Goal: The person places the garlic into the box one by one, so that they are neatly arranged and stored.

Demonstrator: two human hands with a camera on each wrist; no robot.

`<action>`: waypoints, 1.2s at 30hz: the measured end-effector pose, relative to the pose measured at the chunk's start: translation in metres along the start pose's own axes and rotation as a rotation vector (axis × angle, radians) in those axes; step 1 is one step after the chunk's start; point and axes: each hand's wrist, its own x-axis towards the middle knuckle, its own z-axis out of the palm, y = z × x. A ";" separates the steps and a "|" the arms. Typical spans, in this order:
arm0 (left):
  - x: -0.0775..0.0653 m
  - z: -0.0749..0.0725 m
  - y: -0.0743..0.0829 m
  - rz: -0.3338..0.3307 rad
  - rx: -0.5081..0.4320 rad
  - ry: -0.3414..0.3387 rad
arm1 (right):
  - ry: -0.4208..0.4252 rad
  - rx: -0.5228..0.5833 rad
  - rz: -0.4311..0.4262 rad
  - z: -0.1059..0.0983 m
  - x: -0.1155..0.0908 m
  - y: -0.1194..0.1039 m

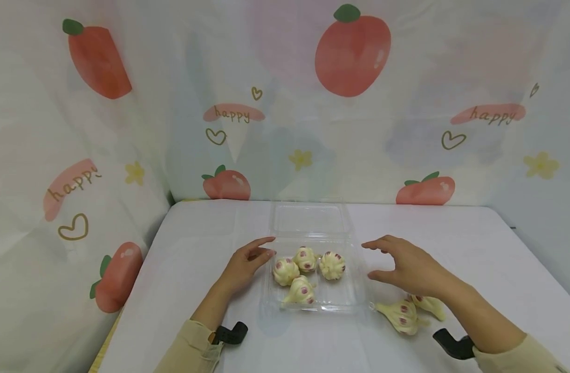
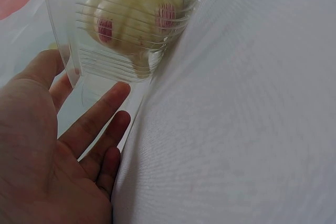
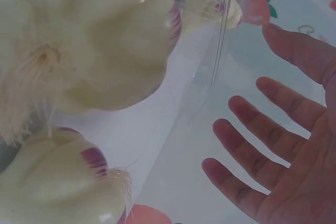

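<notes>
A clear plastic clamshell box (image 1: 338, 295) lies on the table with its lid (image 1: 310, 218) folded back. Several garlic bulbs (image 1: 333, 265), cream with purple patches, sit inside it. At the box's left wall is my left hand (image 1: 245, 264), fingers loosely extended; in the left wrist view its fingertips (image 2: 122, 88) are at the rim, and I cannot tell how firmly they touch. To the right of the box hovers my right hand (image 1: 408, 267), fingers spread, holding nothing. Below it two loose garlic bulbs (image 1: 401, 317) lie on the cloth, one partly hidden by the other.
A white cloth (image 1: 210, 228) covers the table. Behind and to the left hangs a curtain (image 1: 285, 62) printed with red fruit and the word "happy". Each wrist wears a black strap mount (image 1: 232, 333).
</notes>
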 end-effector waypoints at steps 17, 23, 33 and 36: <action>0.002 -0.002 -0.004 0.001 -0.002 -0.006 | -0.014 -0.032 -0.001 -0.004 -0.017 0.006; 0.004 -0.001 -0.006 0.000 -0.005 -0.006 | -0.014 -0.059 0.005 -0.004 -0.023 0.007; 0.001 0.000 -0.002 -0.014 -0.005 -0.009 | -0.013 -0.085 -0.005 -0.001 -0.035 0.012; 0.001 0.000 -0.001 -0.016 -0.006 -0.009 | -0.019 -0.087 0.011 0.000 -0.041 0.012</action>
